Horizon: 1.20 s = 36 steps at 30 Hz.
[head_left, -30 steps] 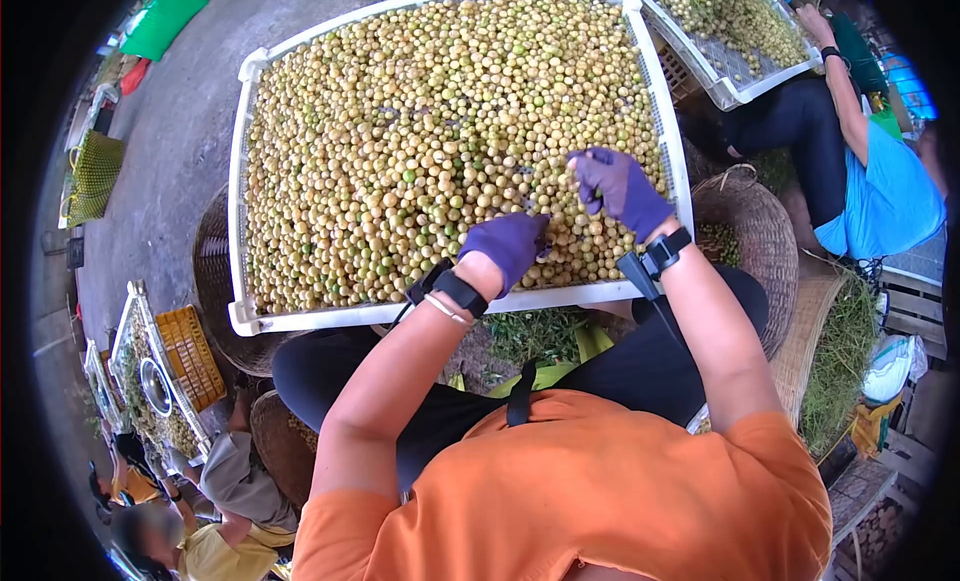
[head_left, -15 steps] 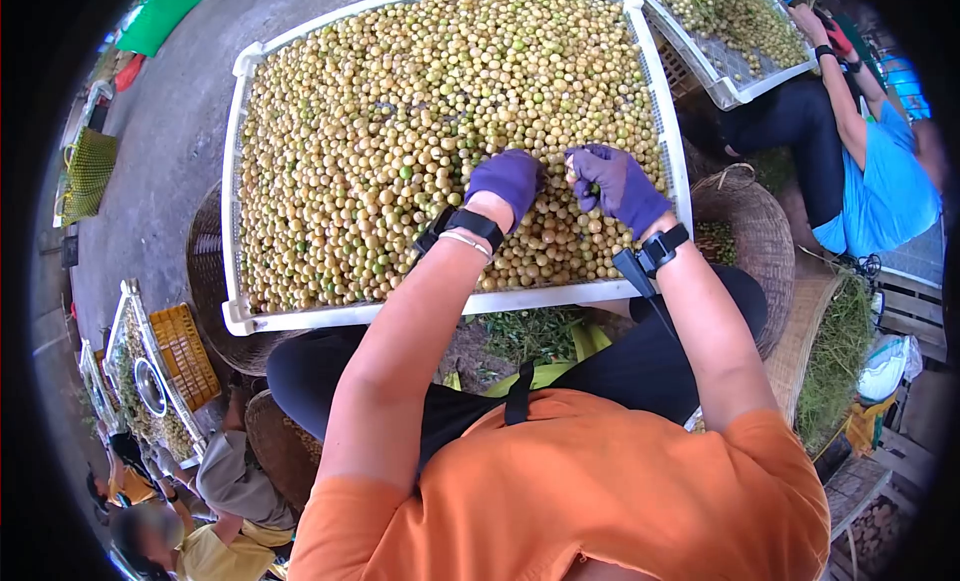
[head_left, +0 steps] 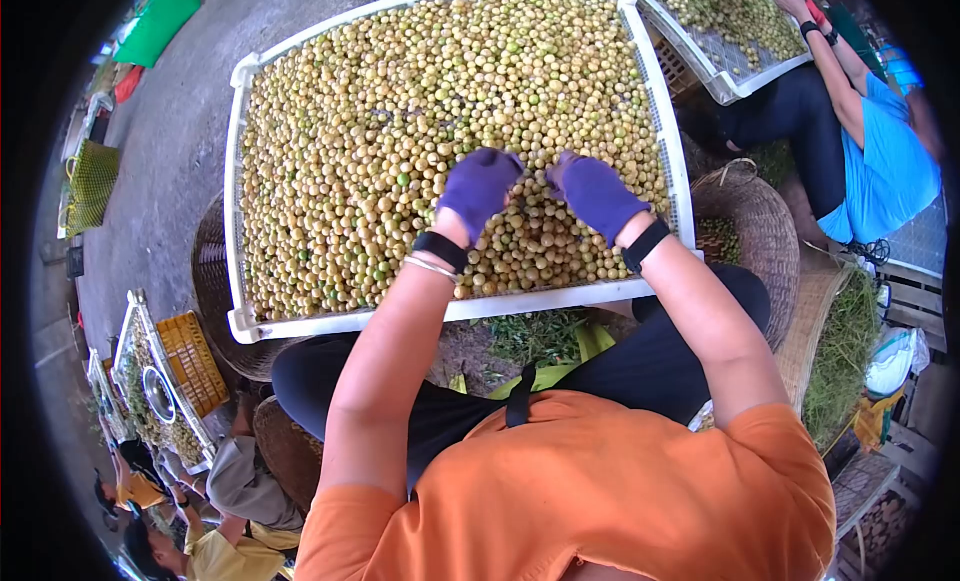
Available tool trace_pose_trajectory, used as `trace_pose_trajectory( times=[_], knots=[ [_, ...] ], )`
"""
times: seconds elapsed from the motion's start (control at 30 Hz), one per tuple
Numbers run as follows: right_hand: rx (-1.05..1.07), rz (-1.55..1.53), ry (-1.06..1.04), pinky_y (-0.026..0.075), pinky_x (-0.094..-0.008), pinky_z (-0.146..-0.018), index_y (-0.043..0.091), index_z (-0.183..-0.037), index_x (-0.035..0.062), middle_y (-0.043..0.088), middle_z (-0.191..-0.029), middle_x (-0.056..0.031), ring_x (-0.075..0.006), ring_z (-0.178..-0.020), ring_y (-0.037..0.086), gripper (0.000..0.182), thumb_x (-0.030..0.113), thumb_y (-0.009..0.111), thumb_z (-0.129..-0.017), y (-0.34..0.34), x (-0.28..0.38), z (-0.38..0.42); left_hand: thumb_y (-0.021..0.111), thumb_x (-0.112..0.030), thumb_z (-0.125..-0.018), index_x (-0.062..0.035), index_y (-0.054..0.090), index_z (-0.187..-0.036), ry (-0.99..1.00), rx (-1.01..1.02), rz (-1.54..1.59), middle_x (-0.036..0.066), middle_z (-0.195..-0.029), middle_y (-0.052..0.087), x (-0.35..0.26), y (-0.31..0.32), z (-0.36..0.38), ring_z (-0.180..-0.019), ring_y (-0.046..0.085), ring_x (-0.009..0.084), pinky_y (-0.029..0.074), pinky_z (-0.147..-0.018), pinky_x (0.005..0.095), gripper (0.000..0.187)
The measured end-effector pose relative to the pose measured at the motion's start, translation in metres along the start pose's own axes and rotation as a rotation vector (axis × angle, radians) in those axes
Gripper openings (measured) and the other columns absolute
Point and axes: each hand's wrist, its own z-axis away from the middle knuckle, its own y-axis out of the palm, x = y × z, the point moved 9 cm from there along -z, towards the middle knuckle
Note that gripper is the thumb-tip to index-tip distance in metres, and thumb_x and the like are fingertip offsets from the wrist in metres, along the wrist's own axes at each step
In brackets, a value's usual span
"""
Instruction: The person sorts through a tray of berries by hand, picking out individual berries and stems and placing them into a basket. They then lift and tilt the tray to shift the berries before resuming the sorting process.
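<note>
A large white-framed mesh tray (head_left: 400, 319) in front of me holds a thick layer of small round yellow-green fruits (head_left: 370, 161), a few of them bright green. Both my hands wear purple gloves and are low over the fruits, right of the middle of the tray. My left hand (head_left: 481, 191) has its fingers curled inward, and whatever is in them is hidden. A short gap away, my right hand (head_left: 600, 195) faces it, fingers bent down among the fruits. Its grasp is also hidden behind the glove.
Woven baskets (head_left: 762, 243) stand under the tray's sides. At right, a person in blue (head_left: 885, 171) sits by another fruit tray (head_left: 735, 86). Lower left are more people, a yellow crate (head_left: 190, 361) and a tray with a metal bowl (head_left: 158, 394). Cut stalks (head_left: 845, 351) lie at right.
My left hand has moved slightly left, its wrist turned. My right hand has shifted a little left and rolled so its back faces up; a green fruit seen at its fingers is out of sight.
</note>
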Motion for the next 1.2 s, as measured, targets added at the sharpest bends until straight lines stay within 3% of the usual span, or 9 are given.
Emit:
trace_pose_trajectory(
  times=[0.1,0.23,0.3,0.33,0.47,0.83,0.97,1.03,1.2],
  knots=[
    [-0.082,-0.222,0.030,0.050,-0.0403,-0.062,0.062,-0.090,0.0022,0.061,-0.084,-0.0180,-0.0292,-0.072,0.063,0.021,0.023,0.061,-0.087,-0.010,-0.005,0.002,0.054,-0.020,-0.089,-0.0072,0.058,-0.088,-0.099,0.159,0.830,0.003,-0.073,0.058,0.002,-0.005,-0.005,-0.058,0.055,0.0147,0.048,-0.056,0.0245,0.013],
    [-0.061,-1.377,0.469,0.048,-0.0285,-0.052,0.063,-0.096,0.0036,0.059,-0.080,-0.0060,-0.0134,-0.065,0.057,0.021,0.023,0.059,-0.091,-0.018,-0.022,0.017,0.057,-0.022,-0.090,-0.0099,0.059,-0.089,0.060,0.161,0.632,0.003,-0.076,0.060,-0.004,-0.017,-0.019,-0.062,0.057,0.0115,0.047,-0.053,0.0215,0.012],
    [-0.189,-1.799,0.466,0.047,-0.0253,-0.051,0.061,-0.101,0.0040,0.059,-0.080,-0.0036,-0.0122,-0.064,0.056,0.023,0.025,0.060,-0.091,-0.021,-0.024,0.021,0.058,-0.026,-0.088,-0.0092,0.063,-0.090,0.240,0.078,-0.170,0.004,-0.077,0.062,-0.005,-0.006,-0.039,-0.068,0.061,0.0154,0.049,-0.059,0.0275,0.017],
    [-0.218,-1.822,0.462,0.047,-0.0261,-0.051,0.059,-0.105,0.0035,0.059,-0.079,-0.0041,-0.0126,-0.065,0.056,0.027,0.026,0.061,-0.091,-0.020,-0.027,0.022,0.058,-0.028,-0.087,-0.0090,0.066,-0.093,0.481,-0.027,-0.695,0.009,-0.081,0.066,-0.009,0.003,-0.053,-0.074,0.065,0.0223,0.052,-0.066,0.0343,0.022],
    [-0.263,-1.763,0.495,0.047,-0.0264,-0.052,0.060,-0.101,0.0029,0.058,-0.078,-0.0027,-0.0122,-0.064,0.056,0.026,0.026,0.062,-0.090,-0.024,-0.027,0.028,0.054,-0.027,-0.087,-0.0116,0.070,-0.098,0.242,-0.015,-1.129,0.015,-0.099,0.067,-0.009,0.041,-0.054,-0.093,0.064,0.0340,0.051,-0.082,0.0431,0.025],
    [-0.337,-1.770,0.533,0.046,-0.0265,-0.051,0.061,-0.097,0.0049,0.059,-0.077,-0.0014,-0.0120,-0.063,0.055,0.021,0.025,0.062,-0.089,-0.020,-0.015,0.032,0.059,-0.025,-0.085,-0.0065,0.070,-0.092,0.139,-0.104,-1.059,0.017,-0.100,0.067,-0.014,0.047,-0.050,-0.094,0.065,0.0324,0.053,-0.079,0.0413,0.023],
    [-0.429,-1.929,0.575,0.047,-0.0277,-0.050,0.061,-0.097,0.0068,0.060,-0.078,-0.0020,-0.0124,-0.064,0.057,0.019,0.025,0.061,-0.091,-0.016,-0.016,0.037,0.062,-0.030,-0.084,-0.0050,0.069,-0.088,0.073,-0.062,-0.607,0.013,-0.087,0.069,-0.008,0.031,-0.035,-0.075,0.066,0.0257,0.053,-0.070,0.0351,0.026],
    [-0.440,-2.025,0.618,0.048,-0.0289,-0.050,0.061,-0.098,0.0078,0.060,-0.079,-0.0024,-0.0129,-0.064,0.058,0.020,0.026,0.059,-0.092,-0.003,-0.015,0.041,0.063,-0.021,-0.086,-0.0076,0.060,-0.086,-0.089,0.195,0.598,0.002,-0.072,0.057,0.024,0.047,-0.022,-0.061,0.054,0.0143,0.045,-0.055,0.0216,0.014],
    [-0.433,-1.990,0.691,0.057,-0.0338,-0.061,0.060,-0.097,0.0092,0.061,-0.082,-0.0015,-0.0129,-0.069,0.061,0.036,0.043,0.048,-0.096,0.024,0.003,0.047,0.048,-0.020,-0.091,0.0001,0.058,-0.090,0.059,0.309,1.145,0.015,-0.087,0.057,0.021,0.056,-0.009,-0.084,0.053,0.0276,0.047,-0.082,0.0409,0.022]
  ],
)
